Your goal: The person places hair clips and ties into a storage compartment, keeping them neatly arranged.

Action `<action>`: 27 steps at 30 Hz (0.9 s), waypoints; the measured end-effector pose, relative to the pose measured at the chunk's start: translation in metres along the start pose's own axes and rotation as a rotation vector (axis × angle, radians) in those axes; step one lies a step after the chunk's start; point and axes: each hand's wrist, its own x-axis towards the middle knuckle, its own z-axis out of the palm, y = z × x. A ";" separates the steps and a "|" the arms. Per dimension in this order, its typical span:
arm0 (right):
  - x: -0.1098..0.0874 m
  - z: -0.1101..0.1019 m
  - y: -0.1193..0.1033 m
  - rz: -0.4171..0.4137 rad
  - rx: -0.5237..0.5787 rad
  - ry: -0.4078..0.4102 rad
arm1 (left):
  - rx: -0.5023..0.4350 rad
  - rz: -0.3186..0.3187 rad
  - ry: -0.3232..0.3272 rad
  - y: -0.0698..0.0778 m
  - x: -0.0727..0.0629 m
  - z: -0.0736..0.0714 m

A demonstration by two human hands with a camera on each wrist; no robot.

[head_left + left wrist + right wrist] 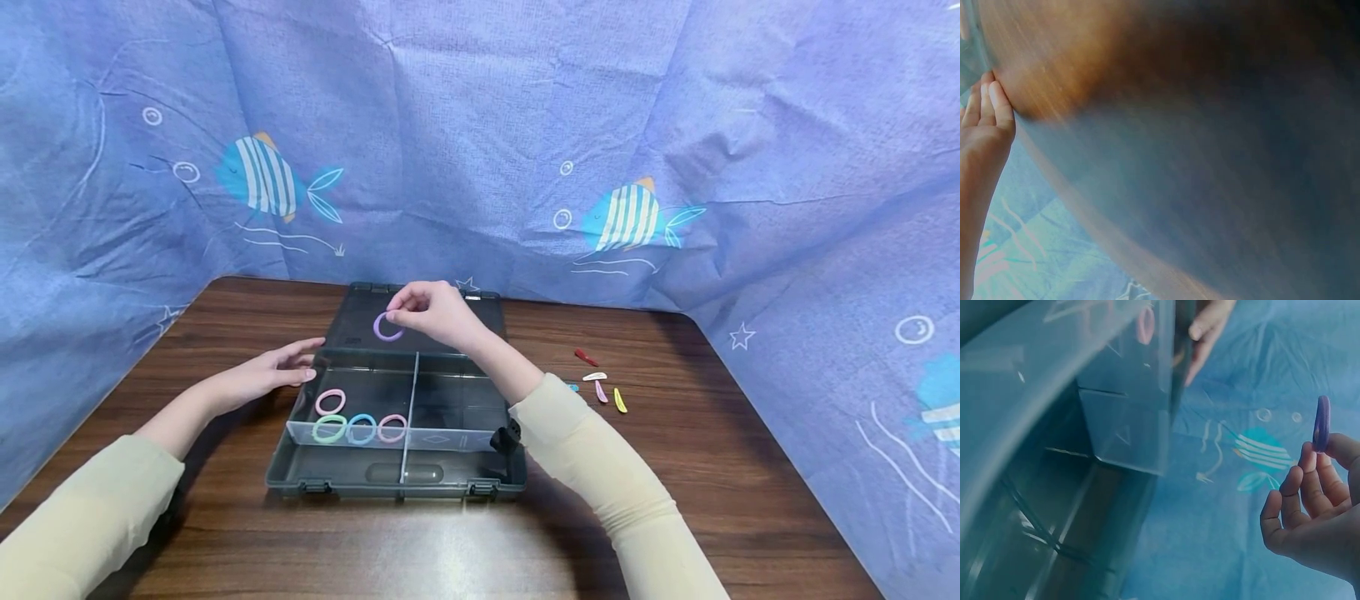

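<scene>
Between thumb and fingertips my right hand (433,312) pinches a purple hair tie (387,327), held up over the far part of the open storage box (457,406). The same purple ring stands edge-on in the right wrist view, above the curled fingers (1291,519). My left hand (273,367) is at the box's left side, fingers extended, fingertips right at the edge. In the back left compartment lie a pink hair tie (330,402), a green one (330,429), a blue one (362,429) and another pink one (392,428), the last three along the clear divider.
Right of the box, small snap hair clips lie on the wooden table (675,500): red (586,357), white (595,377), pink (601,392), yellow (619,400) and a partly hidden blue one (573,387). A black item (505,439) sits by the box's right side. A fish-print cloth (480,150) hangs behind.
</scene>
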 end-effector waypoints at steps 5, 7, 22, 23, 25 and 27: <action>0.005 0.017 0.001 0.023 -0.019 -0.042 | -0.004 -0.006 0.002 0.001 0.001 0.000; 0.006 0.023 0.000 0.031 -0.023 -0.054 | -0.014 -0.004 0.001 0.001 0.000 0.000; 0.010 0.061 0.020 0.002 -0.058 -0.265 | -0.033 -0.008 -0.011 0.002 0.000 0.000; 0.010 0.062 0.022 0.002 -0.065 -0.279 | -0.029 -0.009 -0.010 0.001 0.000 0.000; 0.010 0.065 0.026 0.000 -0.080 -0.303 | -0.023 -0.013 -0.010 0.001 0.000 0.000; 0.010 0.067 0.029 -0.009 -0.108 -0.325 | -0.021 -0.013 -0.010 0.000 0.000 0.000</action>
